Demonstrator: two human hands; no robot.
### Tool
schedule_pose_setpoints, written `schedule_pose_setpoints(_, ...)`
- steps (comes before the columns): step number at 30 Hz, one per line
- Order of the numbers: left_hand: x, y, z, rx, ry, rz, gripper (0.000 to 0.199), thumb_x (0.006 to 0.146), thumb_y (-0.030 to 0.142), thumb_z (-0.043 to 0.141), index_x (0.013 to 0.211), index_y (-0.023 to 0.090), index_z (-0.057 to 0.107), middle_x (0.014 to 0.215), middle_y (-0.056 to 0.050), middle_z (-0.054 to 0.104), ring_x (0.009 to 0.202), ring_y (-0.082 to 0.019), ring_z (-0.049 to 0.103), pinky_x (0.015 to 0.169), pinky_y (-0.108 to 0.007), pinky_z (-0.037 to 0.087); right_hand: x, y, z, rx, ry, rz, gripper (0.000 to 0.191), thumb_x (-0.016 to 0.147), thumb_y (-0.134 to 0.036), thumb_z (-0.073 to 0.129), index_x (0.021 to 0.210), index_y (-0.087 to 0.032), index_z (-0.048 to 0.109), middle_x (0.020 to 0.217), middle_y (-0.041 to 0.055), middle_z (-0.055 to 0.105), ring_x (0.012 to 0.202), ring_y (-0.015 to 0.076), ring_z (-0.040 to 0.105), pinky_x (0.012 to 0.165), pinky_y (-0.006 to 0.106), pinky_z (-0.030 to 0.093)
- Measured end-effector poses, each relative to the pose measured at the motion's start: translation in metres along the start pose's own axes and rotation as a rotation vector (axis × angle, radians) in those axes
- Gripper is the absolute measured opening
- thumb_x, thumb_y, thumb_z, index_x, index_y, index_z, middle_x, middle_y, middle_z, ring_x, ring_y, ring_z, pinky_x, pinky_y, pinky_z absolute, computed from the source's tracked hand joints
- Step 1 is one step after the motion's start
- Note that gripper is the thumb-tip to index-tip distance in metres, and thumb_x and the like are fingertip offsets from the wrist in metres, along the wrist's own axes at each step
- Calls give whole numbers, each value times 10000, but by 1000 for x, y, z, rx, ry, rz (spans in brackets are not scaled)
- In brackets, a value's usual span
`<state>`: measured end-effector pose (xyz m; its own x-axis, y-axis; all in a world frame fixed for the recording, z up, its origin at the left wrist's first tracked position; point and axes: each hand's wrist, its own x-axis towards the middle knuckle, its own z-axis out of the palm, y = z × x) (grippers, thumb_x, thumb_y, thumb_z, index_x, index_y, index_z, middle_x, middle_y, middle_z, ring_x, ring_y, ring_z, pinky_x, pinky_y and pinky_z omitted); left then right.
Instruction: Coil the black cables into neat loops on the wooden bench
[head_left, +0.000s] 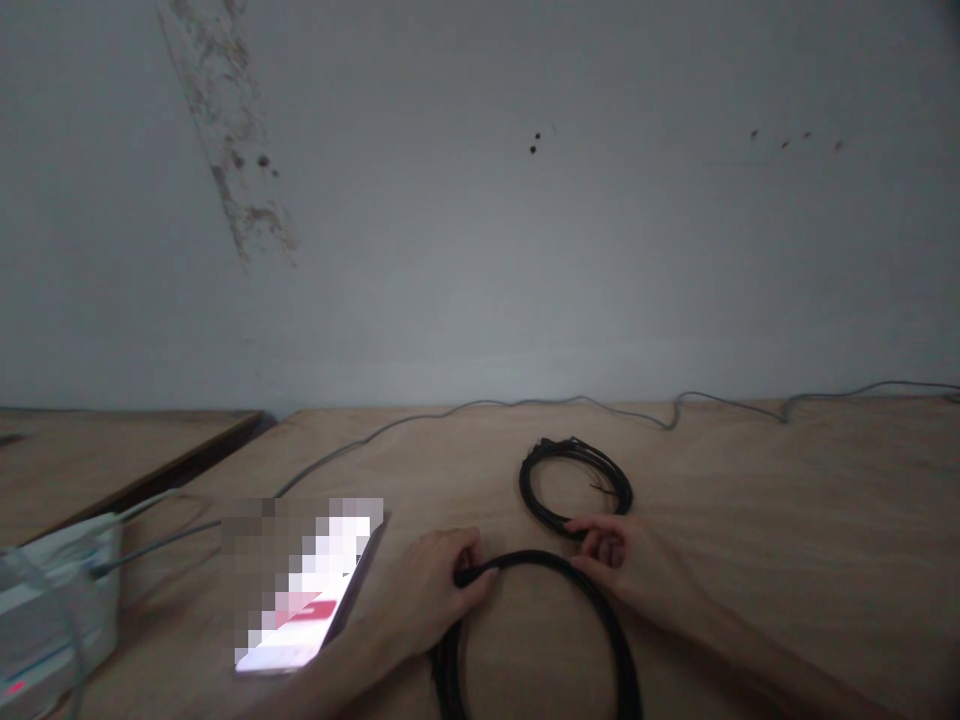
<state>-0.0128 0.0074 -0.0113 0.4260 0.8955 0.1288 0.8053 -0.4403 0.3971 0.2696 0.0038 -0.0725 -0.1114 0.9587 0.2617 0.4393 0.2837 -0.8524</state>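
Observation:
A large loop of black cable (525, 556) lies on the wooden table in front of me, its lower part cut off by the frame's bottom edge. My left hand (439, 590) grips its upper left side between thumb and fingers. Just beyond it rests a smaller coil of black cable (626, 492), its strands bundled and a thin end sticking inward on the right. My right hand (626, 562) is between the two loops, with thumb and forefinger apart and the other fingers curled. Its forefinger tip meets the lower edge of the small coil, while the thumb is close to the large loop.
On the left a lit phone or tablet (289, 645), partly pixelated, lies flat. A white power strip or box (60, 610) with plugged leads stands at the far left. A thin grey cable (405, 422) runs along the table's back edge below the grey wall (480, 250).

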Motion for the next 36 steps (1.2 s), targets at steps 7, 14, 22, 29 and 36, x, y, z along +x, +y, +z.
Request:
schedule_pose_setpoints(7,0,1,0,-10,-1,3,252,887,447,592,790,214,587,796,4,647,744,-189,563,641,-283,331,-4,-12,-4,-96,5,47,205,813,-403,722,848,-209,780,679,33,741,580,176,648,476,238,445)
schedule_pose_setpoints(14,-1,-1,1,-4,5,-7,243,881,439,602,781,219,587,777,12,644,727,-188,562,627,-285,314,-5,-14,-10,-16,-81,35,164,857,-337,669,871,-225,786,831,48,789,739,219,723,613,286,554)
schedule_pose_setpoints(22,0,0,-1,-15,-11,-5,249,889,448,598,799,216,596,804,2,659,742,-194,569,633,-284,319,-3,-5,-23,-346,-112,-201,227,907,-230,591,957,-313,797,944,16,773,877,217,701,839,345,532)
schedule_pose_setpoints(29,-1,-1,0,-23,6,5,256,894,448,600,789,215,586,805,2,652,754,-193,568,647,-283,334,-4,-19,-21,-495,-155,-351,283,924,-173,575,1001,-328,799,905,23,755,819,206,680,779,305,523)
schedule_pose_setpoints(36,-1,-4,1,-6,-4,2,261,899,459,592,807,215,592,819,0,654,759,-194,572,641,-284,326,-3,-10,-11,-603,-113,-435,316,923,-72,533,1005,-272,763,972,42,736,918,212,663,833,313,519)
